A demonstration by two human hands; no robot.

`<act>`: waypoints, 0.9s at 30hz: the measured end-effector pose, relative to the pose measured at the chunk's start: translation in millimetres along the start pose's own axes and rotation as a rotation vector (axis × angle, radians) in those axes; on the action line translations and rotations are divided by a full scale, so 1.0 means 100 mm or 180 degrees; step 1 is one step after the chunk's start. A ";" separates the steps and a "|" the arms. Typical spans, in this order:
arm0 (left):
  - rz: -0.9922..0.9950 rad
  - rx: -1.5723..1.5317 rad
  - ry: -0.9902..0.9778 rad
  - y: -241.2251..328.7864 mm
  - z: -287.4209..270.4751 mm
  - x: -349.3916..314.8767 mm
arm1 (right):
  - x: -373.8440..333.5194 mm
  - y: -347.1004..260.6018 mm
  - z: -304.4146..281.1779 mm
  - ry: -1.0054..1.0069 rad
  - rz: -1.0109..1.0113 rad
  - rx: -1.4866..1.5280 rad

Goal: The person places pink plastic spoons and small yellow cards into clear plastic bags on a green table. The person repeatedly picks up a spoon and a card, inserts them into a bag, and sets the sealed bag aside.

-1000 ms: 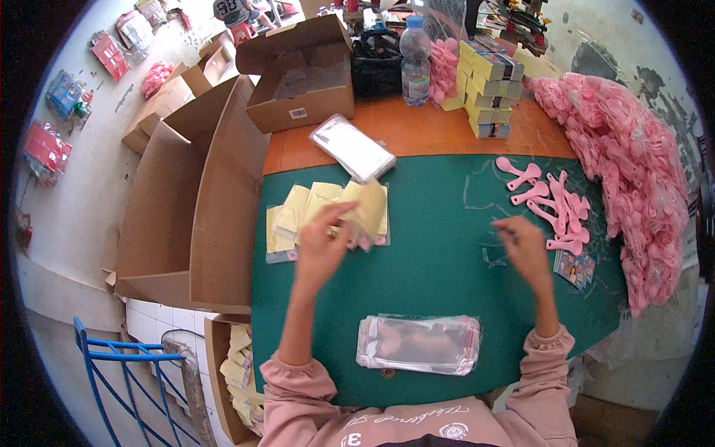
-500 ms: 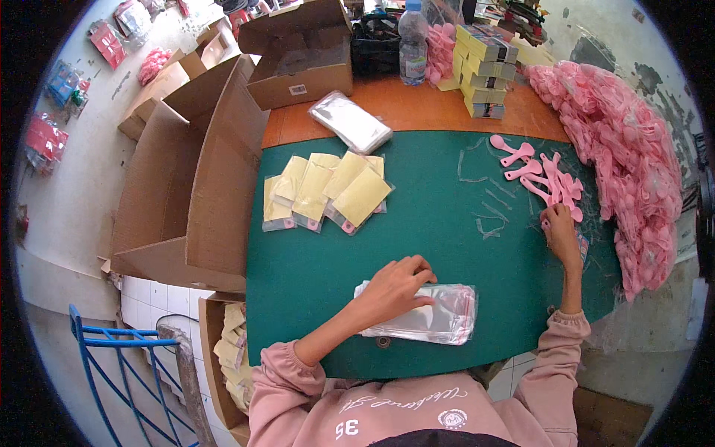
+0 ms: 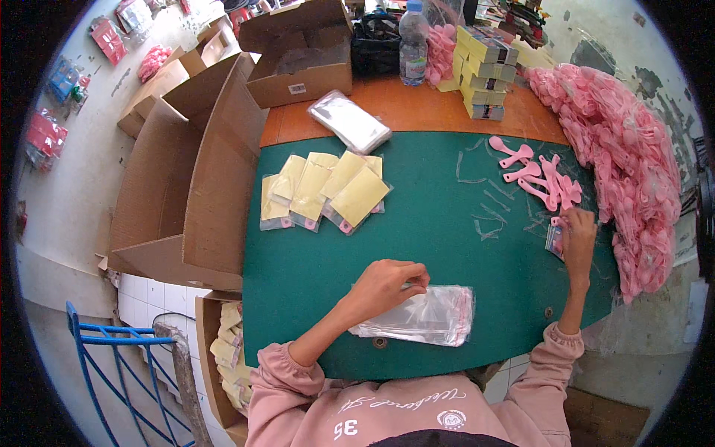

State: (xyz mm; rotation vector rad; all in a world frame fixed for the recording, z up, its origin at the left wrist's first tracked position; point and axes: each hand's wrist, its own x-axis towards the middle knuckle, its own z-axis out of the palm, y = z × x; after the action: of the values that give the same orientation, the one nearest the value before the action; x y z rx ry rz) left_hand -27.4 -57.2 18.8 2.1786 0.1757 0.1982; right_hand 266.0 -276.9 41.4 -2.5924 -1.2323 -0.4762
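My left hand (image 3: pixel 390 286) is over a stack of clear plastic bags (image 3: pixel 447 316) near the table's front edge. Its thumb and fingers are pinched together on film at the top of the stack. At the right, my right hand (image 3: pixel 580 237) is closed, with a bit of pink spoon (image 3: pixel 556 221) showing at its fingertips. Beneath and beside that hand lie small printed cards (image 3: pixel 554 242), partly hidden. Just beyond it is a loose pile of pink spoons (image 3: pixel 550 179).
Filled packets with yellow cards (image 3: pixel 360 199) lie at the left, below a pack of clear bags (image 3: pixel 350 121). Bagged pink spoons (image 3: pixel 611 149) heap along the right edge. Card stacks (image 3: pixel 488 74), a water bottle (image 3: pixel 413 45) and a cardboard box (image 3: pixel 216 179) stand around the green mat (image 3: pixel 335 261).
My right hand has shifted right, uncovering part of the printed cards on its left. My left hand's fingers have drawn together into a pinch over the bags.
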 end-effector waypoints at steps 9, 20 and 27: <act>0.0263 -0.0209 -0.0064 0.13 -0.03 -0.06 | -0.31 -0.59 -0.44 0.1279 0.0121 0.0983; -0.0131 -0.1503 -0.0540 0.04 -0.12 -0.09 | -0.74 -1.36 -0.29 -0.0308 0.0319 0.2170; -0.0751 -0.2625 -0.0576 0.07 -0.36 0.10 | -0.53 -1.39 -0.33 -0.0117 0.0724 0.2989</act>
State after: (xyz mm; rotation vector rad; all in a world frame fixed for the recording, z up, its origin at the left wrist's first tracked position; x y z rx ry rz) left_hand -24.4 -30.1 46.0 1.3322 0.2015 -0.0610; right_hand 119.7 -239.1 60.9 -1.8768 -0.8446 0.1787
